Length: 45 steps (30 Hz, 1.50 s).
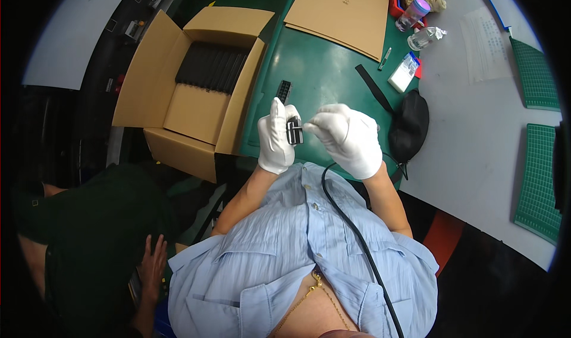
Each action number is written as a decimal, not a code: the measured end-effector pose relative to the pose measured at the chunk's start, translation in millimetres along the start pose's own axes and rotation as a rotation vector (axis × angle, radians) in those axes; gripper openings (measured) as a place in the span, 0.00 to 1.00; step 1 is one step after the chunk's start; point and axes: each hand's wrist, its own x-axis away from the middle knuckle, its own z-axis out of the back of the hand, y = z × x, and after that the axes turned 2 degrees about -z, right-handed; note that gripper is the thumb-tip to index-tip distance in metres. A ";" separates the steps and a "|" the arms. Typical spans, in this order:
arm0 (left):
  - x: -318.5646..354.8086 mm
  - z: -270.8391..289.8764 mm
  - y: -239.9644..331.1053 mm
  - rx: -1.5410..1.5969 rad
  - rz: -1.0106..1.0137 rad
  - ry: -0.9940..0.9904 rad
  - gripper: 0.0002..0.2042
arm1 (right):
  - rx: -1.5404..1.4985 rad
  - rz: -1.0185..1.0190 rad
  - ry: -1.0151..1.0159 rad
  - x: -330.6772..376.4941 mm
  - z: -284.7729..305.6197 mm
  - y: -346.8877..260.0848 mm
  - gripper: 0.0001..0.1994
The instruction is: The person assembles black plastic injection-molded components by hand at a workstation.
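Both my hands wear white gloves and meet above the near edge of the green table. My left hand is closed around a small black rectangular part with light metallic strips across it. Close to the right side of that part, my right hand has its fingertips pinched together. Whatever it pinches, if anything, is hidden or too small to make out. Just beyond my left hand, a black part with rows of small openings lies on the table.
Left stands an open cardboard box containing a row of black pieces. Cardboard sheets lie at the far side. Rightward are a black pouch, a pen, a white-and-blue pack and bottles. A person in dark clothing is at lower left.
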 end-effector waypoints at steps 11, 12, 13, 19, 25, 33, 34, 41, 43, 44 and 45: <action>-1.3 6.4 0.1 -0.071 -0.067 -0.093 0.31 | 0.078 0.178 0.005 15.7 2.7 -2.5 0.16; -0.7 5.5 -0.7 -0.087 -0.105 -0.115 0.31 | 0.085 0.174 0.037 14.8 3.6 -1.6 0.16; -0.1 6.6 -1.6 -0.078 -0.090 -0.126 0.30 | 0.084 0.167 0.014 14.2 4.4 -0.8 0.15; -4.1 20.5 -14.1 -0.327 -0.418 -0.240 0.10 | 0.170 0.089 -0.007 10.8 -1.7 5.7 0.10; -4.1 21.6 -19.4 -0.429 -0.586 -0.242 0.09 | -0.085 -0.197 0.154 4.5 -9.6 12.6 0.12; -34.7 23.5 -1.7 -0.715 -0.852 -0.223 0.13 | -0.456 -0.833 -0.326 11.2 -15.9 -13.9 0.21; -38.8 21.8 0.9 -0.731 -0.849 -0.235 0.14 | -0.417 -0.807 -0.330 11.8 -20.5 -14.7 0.18; -50.5 21.7 7.3 -0.837 -0.836 0.086 0.25 | -0.152 -0.522 0.036 23.4 -43.6 -17.0 0.09; -44.7 30.3 -3.2 -0.703 -0.422 0.384 0.38 | -0.013 -0.422 0.071 27.6 -52.6 -14.8 0.08; -39.9 35.5 -11.5 -0.477 -0.162 0.437 0.39 | -0.003 -0.332 0.091 30.1 -58.5 -12.7 0.07; -37.5 45.6 -20.2 -0.058 0.169 0.345 0.36 | 0.027 -0.242 -0.002 34.4 -63.9 -10.5 0.09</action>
